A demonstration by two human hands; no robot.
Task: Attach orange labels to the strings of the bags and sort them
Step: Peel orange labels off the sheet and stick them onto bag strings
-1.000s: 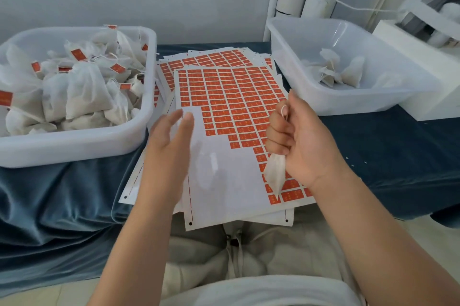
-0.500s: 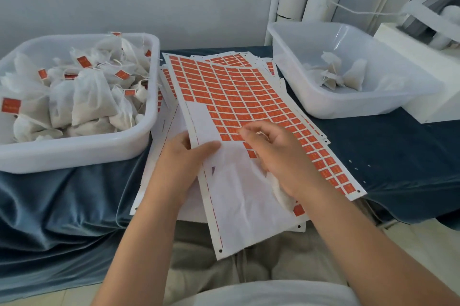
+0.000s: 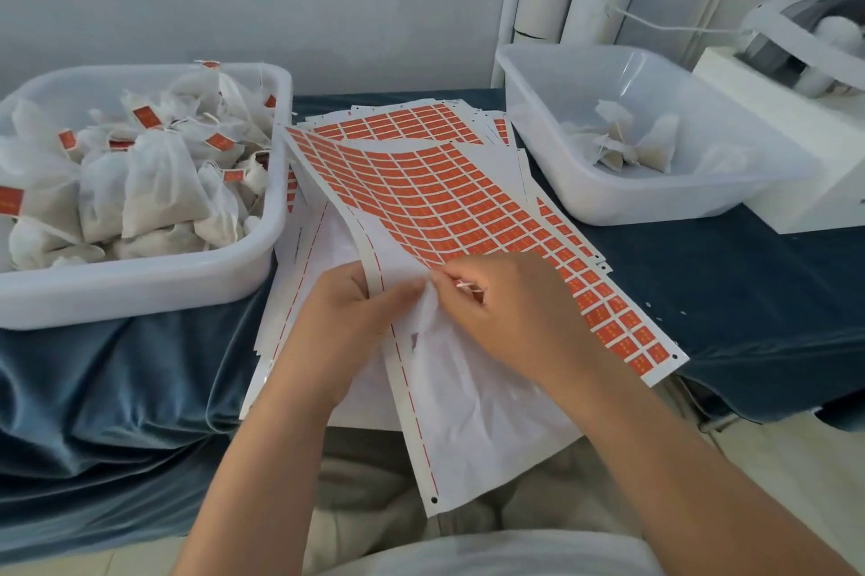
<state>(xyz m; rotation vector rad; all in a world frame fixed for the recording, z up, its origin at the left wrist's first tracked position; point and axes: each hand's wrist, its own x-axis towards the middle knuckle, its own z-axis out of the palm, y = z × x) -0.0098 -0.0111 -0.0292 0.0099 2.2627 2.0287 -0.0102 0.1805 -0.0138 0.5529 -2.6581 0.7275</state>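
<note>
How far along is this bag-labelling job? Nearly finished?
Mostly done, it seems: the left tub is heaped with labelled bags, orange tags showing. In hand: the left hand grips the label sheet while the right hand, holding one bag, picks at the labels. Left: a few unlabelled bags in the right tub, plus tagging this one.

The left forearm [image 3: 262,458] is extended from 7 o'clock and the right forearm [image 3: 678,458] from 5 o'clock, both bare. The left hand [image 3: 346,322] is clamped on the label sheet [image 3: 449,201], thumb on top. The right hand [image 3: 505,313] is curled, thumb and forefinger pinched toward 9 o'clock, with a bag [image 3: 428,318] tucked beneath.
</note>
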